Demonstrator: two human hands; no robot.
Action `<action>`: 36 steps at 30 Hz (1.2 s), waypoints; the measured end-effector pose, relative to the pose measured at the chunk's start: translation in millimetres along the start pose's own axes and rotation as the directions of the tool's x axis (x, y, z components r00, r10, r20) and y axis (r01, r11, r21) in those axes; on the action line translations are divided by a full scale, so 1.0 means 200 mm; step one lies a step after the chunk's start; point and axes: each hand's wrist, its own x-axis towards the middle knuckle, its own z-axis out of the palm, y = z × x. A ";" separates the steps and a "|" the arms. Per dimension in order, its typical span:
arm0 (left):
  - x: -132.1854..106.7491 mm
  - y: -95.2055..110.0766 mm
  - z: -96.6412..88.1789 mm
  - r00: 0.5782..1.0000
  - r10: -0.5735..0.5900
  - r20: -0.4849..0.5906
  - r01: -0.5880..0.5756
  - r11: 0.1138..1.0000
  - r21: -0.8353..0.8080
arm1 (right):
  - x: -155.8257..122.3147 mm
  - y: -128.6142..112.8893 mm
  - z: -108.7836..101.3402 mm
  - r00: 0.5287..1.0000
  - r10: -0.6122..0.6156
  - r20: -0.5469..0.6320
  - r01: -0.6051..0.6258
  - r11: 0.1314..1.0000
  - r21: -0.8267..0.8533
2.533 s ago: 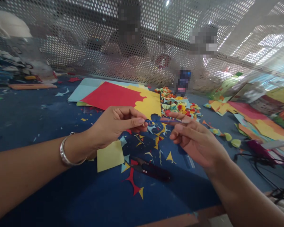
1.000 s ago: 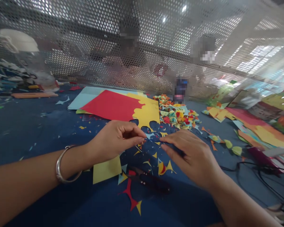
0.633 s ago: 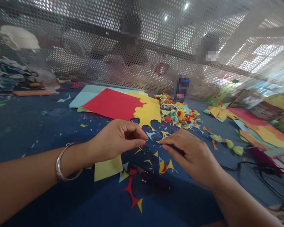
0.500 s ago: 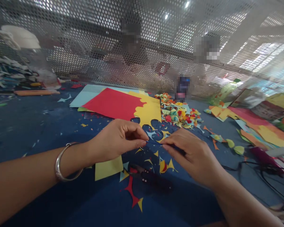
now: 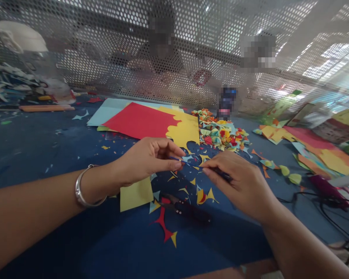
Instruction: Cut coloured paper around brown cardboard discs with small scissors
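Observation:
My left hand [image 5: 147, 159], with a silver bangle on its wrist, is pinched shut on one end of a small dark blue paper piece [image 5: 189, 164]. My right hand [image 5: 238, 182] pinches the other end, fingers closed. Both hover just above the blue table top [image 5: 46, 155]. Under them lie yellow, red and light blue paper offcuts [image 5: 202, 195], a yellow paper square [image 5: 135, 193] and small dark scissors [image 5: 189, 211].
Red sheet [image 5: 139, 121] and cut yellow sheet [image 5: 186, 130] lie behind my hands, over a light blue sheet [image 5: 104, 110]. A heap of small coloured folded pieces [image 5: 221, 135] sits right of them. Coloured paper stacks [image 5: 317, 155] and black cables [image 5: 331, 201] are at right. A perforated screen [image 5: 104, 46] with people behind it closes the back.
My hands came down from holding the blue piece up in the air and closed in toward each other; both now pinch it low over the table scraps.

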 end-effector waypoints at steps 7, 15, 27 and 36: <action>0.01 -0.03 0.00 0.998 -0.071 -0.003 0.070 0.994 -0.080 | 0.00 0.02 0.00 1.000 -0.006 -0.021 0.006 1.000 0.005; 0.01 -0.03 0.01 0.994 -0.103 -0.042 0.097 0.988 -0.119 | -0.01 0.02 -0.01 1.000 0.006 0.003 -0.006 1.000 -0.008; 0.01 -0.04 0.01 0.989 -0.136 -0.056 0.122 0.973 -0.194 | 0.00 0.03 -0.01 0.999 0.035 0.032 -0.034 0.999 -0.029; 0.02 -0.05 0.01 0.969 -0.192 -0.156 0.152 0.960 -0.236 | 0.00 0.02 -0.01 0.994 0.086 0.063 -0.084 0.996 -0.032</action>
